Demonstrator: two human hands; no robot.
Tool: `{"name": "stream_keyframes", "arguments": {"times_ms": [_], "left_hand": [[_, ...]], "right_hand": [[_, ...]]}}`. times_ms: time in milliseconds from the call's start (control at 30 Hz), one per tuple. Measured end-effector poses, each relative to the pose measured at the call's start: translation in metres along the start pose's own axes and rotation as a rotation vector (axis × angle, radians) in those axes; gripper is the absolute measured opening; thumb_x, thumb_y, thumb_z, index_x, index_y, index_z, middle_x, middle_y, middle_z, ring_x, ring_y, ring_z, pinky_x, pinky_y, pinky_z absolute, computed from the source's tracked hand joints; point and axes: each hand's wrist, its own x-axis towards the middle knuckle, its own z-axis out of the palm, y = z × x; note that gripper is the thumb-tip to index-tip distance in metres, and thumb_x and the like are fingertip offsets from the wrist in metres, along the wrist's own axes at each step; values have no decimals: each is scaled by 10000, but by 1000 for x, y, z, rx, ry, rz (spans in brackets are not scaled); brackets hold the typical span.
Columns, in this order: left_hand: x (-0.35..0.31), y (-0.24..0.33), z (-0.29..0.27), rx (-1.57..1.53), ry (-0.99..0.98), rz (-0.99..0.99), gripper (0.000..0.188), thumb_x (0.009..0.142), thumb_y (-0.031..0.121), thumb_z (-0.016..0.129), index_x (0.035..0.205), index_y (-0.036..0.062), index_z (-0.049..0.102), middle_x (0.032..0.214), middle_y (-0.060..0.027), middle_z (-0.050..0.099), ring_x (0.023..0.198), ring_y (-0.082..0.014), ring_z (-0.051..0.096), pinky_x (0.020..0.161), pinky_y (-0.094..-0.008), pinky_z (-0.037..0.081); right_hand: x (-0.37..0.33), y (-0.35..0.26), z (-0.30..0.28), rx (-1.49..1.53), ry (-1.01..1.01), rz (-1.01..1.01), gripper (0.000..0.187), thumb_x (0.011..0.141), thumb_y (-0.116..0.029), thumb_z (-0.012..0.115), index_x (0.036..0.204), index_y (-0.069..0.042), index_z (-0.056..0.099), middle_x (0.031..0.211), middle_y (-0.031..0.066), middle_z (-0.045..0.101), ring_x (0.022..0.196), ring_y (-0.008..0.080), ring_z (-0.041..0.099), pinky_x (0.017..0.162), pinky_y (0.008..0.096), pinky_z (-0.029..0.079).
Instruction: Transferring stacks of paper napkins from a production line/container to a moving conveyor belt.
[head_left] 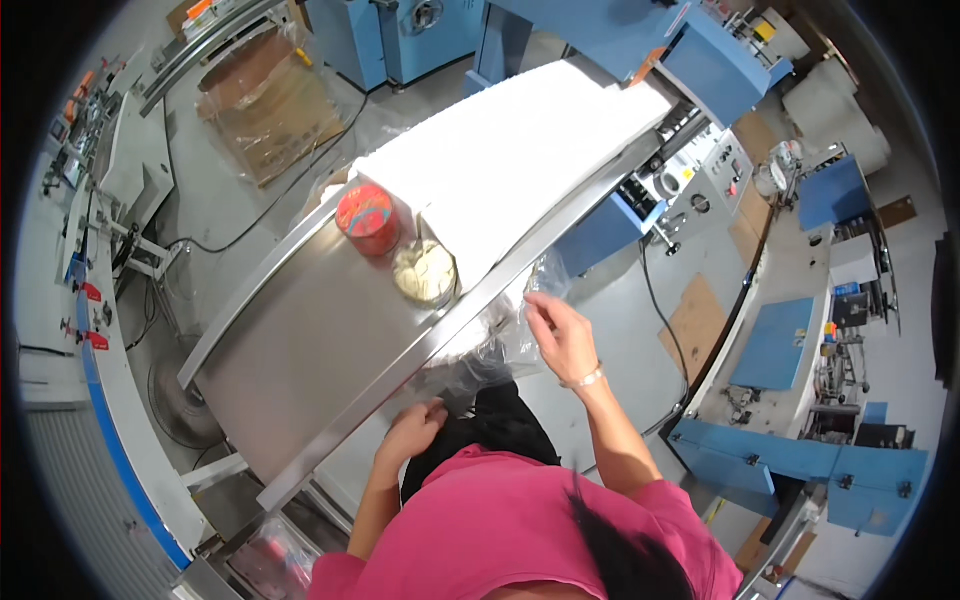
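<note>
A clear plastic bag (485, 362) hangs in front of my body, below the near rail of a metal table (300, 335). Something white shows through it, partly hidden by the rail. My right hand (563, 338), with a bracelet at the wrist, pinches the bag's right edge between thumb and fingers. Lower down, my left hand (415, 430) is closed at the bag's left side, its fingertips on the film. On the table beyond stand a red round tub (367, 222) and a clear round jar (424, 272) with pale yellow, crumpled contents. Beside them lies a broad white sheet or stack (530, 145).
Raised metal rails (375, 400) edge the table. Blue machines (590, 40) stand at its far end, with a control panel (715, 175) on the right. A cable (655, 300) runs over the floor. Cardboard in plastic (270, 105) lies far left; a blue-fronted bench (800, 450) stands right.
</note>
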Motion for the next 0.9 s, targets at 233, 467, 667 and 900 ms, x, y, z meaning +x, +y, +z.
{"name": "stream_keyframes", "arguments": {"times_ms": [233, 467, 667, 900], "left_hand": [[26, 88, -42, -56, 707, 287, 389, 813, 126, 654, 1167, 4, 549, 1051, -140, 584, 904, -250, 583, 763, -359, 480], [92, 132, -62, 314, 809, 371, 738, 668, 166, 739, 1325, 53, 425, 1386, -240, 290, 1219, -427, 346, 1004, -488, 331], [90, 125, -67, 303, 773, 335, 680, 690, 125, 706, 1312, 59, 440, 1386, -233, 309, 1222, -417, 356, 1017, -476, 329], [139, 114, -146, 523, 1025, 289, 666, 702, 166, 706, 1298, 47, 434, 1325, -203, 425, 1223, -388, 395, 978, -484, 346]], "right_hand": [[95, -46, 11, -22, -198, -600, 255, 755, -113, 684, 1008, -99, 658, 1116, 117, 589, 1066, 291, 531, 883, 371, 430], [129, -28, 39, -340, -326, -808, 375, 732, -324, 678, 1061, -165, 597, 1343, 99, 432, 1271, 326, 344, 1028, 470, 269], [148, -37, 44, -176, -403, -798, 349, 792, -356, 650, 1073, -154, 600, 1328, 113, 448, 1245, 339, 371, 999, 478, 295], [215, -59, 119, -484, -346, -785, 268, 850, -325, 546, 1050, -180, 650, 1328, 150, 459, 1255, 368, 365, 1000, 489, 297]]}}
